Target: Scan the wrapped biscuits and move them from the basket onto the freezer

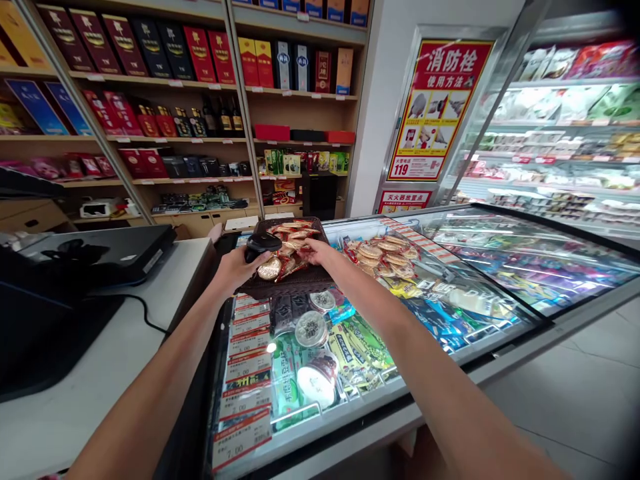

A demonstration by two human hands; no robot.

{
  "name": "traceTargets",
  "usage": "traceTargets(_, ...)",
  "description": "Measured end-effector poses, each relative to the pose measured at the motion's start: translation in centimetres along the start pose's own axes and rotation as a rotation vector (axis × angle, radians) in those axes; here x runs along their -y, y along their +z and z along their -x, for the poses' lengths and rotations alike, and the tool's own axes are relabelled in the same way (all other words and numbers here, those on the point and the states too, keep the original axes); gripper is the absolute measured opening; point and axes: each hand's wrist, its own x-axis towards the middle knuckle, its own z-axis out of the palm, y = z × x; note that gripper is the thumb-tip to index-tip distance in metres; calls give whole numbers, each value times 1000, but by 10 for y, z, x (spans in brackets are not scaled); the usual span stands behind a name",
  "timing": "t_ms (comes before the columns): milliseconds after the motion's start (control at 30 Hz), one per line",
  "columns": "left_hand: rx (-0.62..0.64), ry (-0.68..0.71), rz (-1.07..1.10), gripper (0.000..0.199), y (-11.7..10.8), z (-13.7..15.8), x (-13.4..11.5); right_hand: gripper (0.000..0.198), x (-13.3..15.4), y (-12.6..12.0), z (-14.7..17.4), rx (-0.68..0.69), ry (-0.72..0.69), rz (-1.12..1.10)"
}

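Note:
My left hand is wrapped round a black handheld barcode scanner, held over the near left part of a dark brown woven basket. Inside the basket lie several round, flat biscuits in clear wrappers with red edges. My right hand reaches in from the right, its fingers closed on a wrapped biscuit in the basket. Its fingertips are partly hidden among the wrappers. More wrapped biscuits lie in a heap right of the basket.
The basket stands on a glass-topped freezer filled with ice creams. Price labels line its left side. A white counter with dark equipment and a black cable is at left. Shelves of boxes stand behind; a chilled display is at right.

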Motion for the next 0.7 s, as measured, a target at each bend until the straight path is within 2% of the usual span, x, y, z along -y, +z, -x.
traceTargets(167,5,67,-22,60,4,3,-25,28,16,-26,7,-21,18,4)
traceTargets(467,7,193,-44,59,19,19,-106,20,27,-101,31,-155,44,55)
traceTargets(600,17,255,-62,57,33,21,-134,17,31,-120,42,-206,64,48)
traceTargets(700,29,250,-20,55,42,21,-144,14,29,-134,49,-241,90,55)
